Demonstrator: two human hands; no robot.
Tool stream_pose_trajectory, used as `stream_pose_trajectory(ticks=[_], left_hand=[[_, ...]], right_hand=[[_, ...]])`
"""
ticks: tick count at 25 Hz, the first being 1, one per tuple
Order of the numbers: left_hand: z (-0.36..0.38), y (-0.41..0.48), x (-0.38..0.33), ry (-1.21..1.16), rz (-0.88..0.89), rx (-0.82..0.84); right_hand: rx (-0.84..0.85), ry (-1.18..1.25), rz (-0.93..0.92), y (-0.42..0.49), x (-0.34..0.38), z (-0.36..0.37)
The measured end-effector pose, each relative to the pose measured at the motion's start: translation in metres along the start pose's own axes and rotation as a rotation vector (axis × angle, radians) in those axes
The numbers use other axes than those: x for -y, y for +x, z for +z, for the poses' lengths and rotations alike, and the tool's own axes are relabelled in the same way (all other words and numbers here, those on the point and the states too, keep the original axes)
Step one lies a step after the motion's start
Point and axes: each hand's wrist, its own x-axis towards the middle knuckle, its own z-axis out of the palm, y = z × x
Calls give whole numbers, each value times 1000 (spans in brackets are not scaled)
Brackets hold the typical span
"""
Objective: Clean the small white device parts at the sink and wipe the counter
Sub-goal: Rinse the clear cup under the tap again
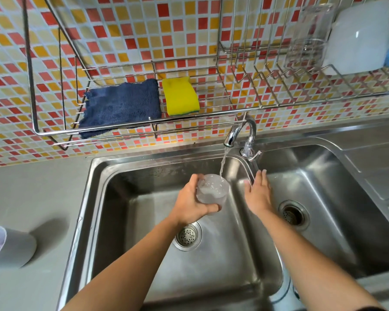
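Observation:
My left hand (pixel 190 202) grips a small translucent white cup-shaped part (pixel 212 190) over the left basin of the steel sink (pixel 103 187). Water runs from the chrome tap (pixel 238 131) into the part, which holds foamy water. My right hand (pixel 257 191) is open with straight fingers over the divider between the two basins, just below the tap's lever (pixel 254 154). It holds nothing.
A wire rack (pixel 133 127) on the tiled wall holds a dark blue cloth (pixel 119 106) and a yellow sponge (pixel 180 95). A dish rack at the upper right carries a clear container (pixel 310 34) and a white bowl (pixel 359 39). A grey-white cup (pixel 11 245) lies on the counter (pixel 38 191) at the left.

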Motion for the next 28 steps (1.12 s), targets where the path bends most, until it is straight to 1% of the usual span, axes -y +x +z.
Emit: stream_pose_trajectory(ticks=[1, 3, 6, 10, 13, 16, 18, 20, 22, 24, 25, 26, 27, 28], left_hand=[[1, -1, 6, 26, -1, -13], [0, -3, 18, 159, -20, -32], [-5, -5, 32, 440, -66, 7], [-16, -8, 33, 953, -76, 49], [-26, -10, 31, 1195, 2, 33], [-32, -8, 25, 1357, 109, 9], [-32, -7, 18, 1446, 219, 6], [-33, -7, 15, 1525, 370, 30], [-36, -7, 14, 1590, 567, -5], [-37, -11, 9, 1608, 674, -39], [-39, -14, 8, 1594, 649, -39], [-38, -15, 8, 1518, 546, -38], [-38, -16, 9, 1360, 391, -62], [-41, -19, 11, 1115, 221, -100]], right_hand=[[16, -110, -33, -17, -11, 12], [-44, -279, -143, -41, -30, 26], [-60, -326, -213, -48, -47, 28], [76, -414, -205, -51, -43, 20], [101, -490, -206, -55, -40, 19], [127, -486, -183, -53, -41, 19], [121, -479, -181, -52, -41, 20], [114, -496, -173, -52, -40, 20], [111, -492, -159, -50, -42, 22], [124, -505, -141, -51, -38, 18], [133, -532, -150, -51, -36, 16], [124, -549, -179, -49, -37, 15], [127, -521, -183, -48, -36, 12], [130, -492, -175, -49, -33, 10]])
